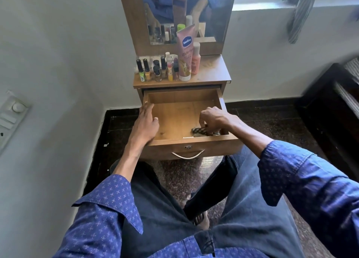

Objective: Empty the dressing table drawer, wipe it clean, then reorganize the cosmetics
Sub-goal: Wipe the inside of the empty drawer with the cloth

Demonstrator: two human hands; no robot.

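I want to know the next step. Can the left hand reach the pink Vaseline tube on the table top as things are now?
Probably yes. The left hand rests open on the drawer's left edge and holds nothing. The Vaseline tube stands upright at the front of the top, above the open drawer, and nothing stands before it; small bottles are only beside it.

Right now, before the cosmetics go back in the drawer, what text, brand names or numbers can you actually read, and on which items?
"Vaseline": on the blue badge of the pink tube standing on the dressing table top.
"Gluta-Hy": partial line just below the badge on that tube; the rest curves out of sight.
Smaller print lower on the tube: too small to read.
Nail polish bottles and peach bottle: labels too small or blurred.
Drawer: no text visible.
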